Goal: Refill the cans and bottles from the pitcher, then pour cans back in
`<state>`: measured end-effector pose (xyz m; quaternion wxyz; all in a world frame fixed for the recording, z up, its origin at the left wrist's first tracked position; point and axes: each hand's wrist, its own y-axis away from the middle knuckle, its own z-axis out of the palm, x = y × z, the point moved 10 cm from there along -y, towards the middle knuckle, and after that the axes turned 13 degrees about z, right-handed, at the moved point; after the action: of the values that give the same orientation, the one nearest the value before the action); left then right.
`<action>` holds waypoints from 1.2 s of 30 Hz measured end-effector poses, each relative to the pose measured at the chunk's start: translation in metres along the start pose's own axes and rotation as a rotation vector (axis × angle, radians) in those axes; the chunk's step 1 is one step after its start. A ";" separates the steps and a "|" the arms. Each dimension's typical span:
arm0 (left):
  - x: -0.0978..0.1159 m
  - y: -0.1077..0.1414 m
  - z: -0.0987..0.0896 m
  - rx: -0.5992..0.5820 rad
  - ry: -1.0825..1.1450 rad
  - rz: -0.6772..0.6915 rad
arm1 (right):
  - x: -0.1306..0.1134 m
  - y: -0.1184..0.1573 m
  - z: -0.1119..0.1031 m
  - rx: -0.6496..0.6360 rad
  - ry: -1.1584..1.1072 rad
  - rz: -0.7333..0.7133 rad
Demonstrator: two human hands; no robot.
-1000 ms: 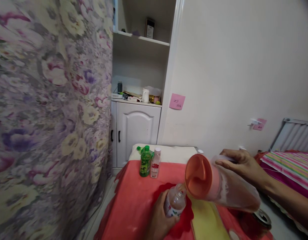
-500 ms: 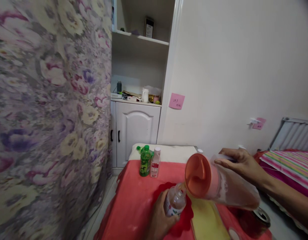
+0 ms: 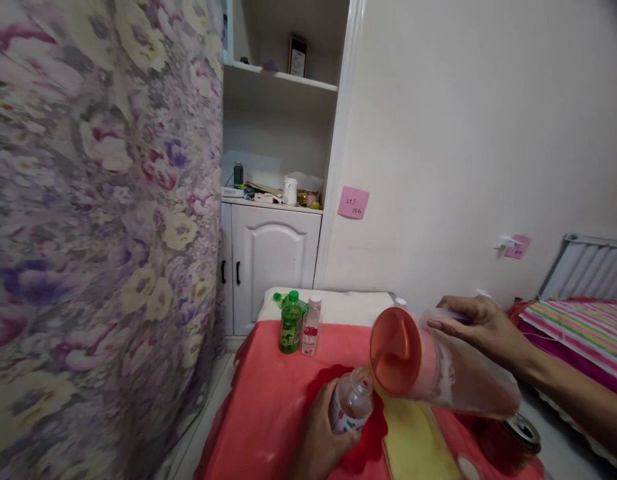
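My left hand (image 3: 324, 433) is wrapped round a clear plastic bottle (image 3: 352, 403) with a printed label and an uncapped mouth, tilted a little to the right. In my right hand (image 3: 481, 327) is the handle of a translucent pitcher (image 3: 468, 377) with an orange-red lid (image 3: 395, 352). The pitcher lies nearly on its side, its spout at the bottle's mouth, and brownish liquid shows inside it. A thin stream seems to run between spout and bottle. Below the bottle is a red scalloped plate or mat (image 3: 375, 443), partly hidden by my left hand.
A green bottle (image 3: 291, 327) and a clear capped bottle (image 3: 311, 327) stand at the table's back left. A yellow cloth or board (image 3: 418, 440) and a red can (image 3: 511, 443) lie under and beside the pitcher. A floral curtain (image 3: 103, 233) hangs at left; a bed (image 3: 583, 327) is at right.
Almost nothing differs. Both hands, the bottle and the tilted pitcher keep nearly the same positions.
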<state>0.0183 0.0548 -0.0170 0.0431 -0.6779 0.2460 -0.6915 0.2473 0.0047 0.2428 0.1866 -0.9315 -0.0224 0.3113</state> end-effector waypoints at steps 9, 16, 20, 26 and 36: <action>0.000 0.001 -0.002 0.034 -0.020 -0.016 | 0.004 -0.001 0.005 -0.071 0.006 0.020; 0.006 0.000 -0.002 0.035 -0.023 -0.016 | 0.002 0.000 0.006 -0.088 -0.032 0.025; 0.007 0.000 -0.002 0.044 0.001 -0.017 | 0.002 0.000 0.006 -0.096 -0.038 0.031; 0.006 0.000 -0.002 0.036 -0.020 -0.020 | -0.001 0.000 0.005 -0.102 -0.053 0.020; 0.008 0.000 -0.002 0.036 0.015 -0.019 | -0.002 0.001 0.006 -0.103 -0.020 0.018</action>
<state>0.0161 0.0521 -0.0099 0.0470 -0.6739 0.2275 -0.7014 0.2420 0.0052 0.2392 0.1355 -0.9368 -0.0319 0.3208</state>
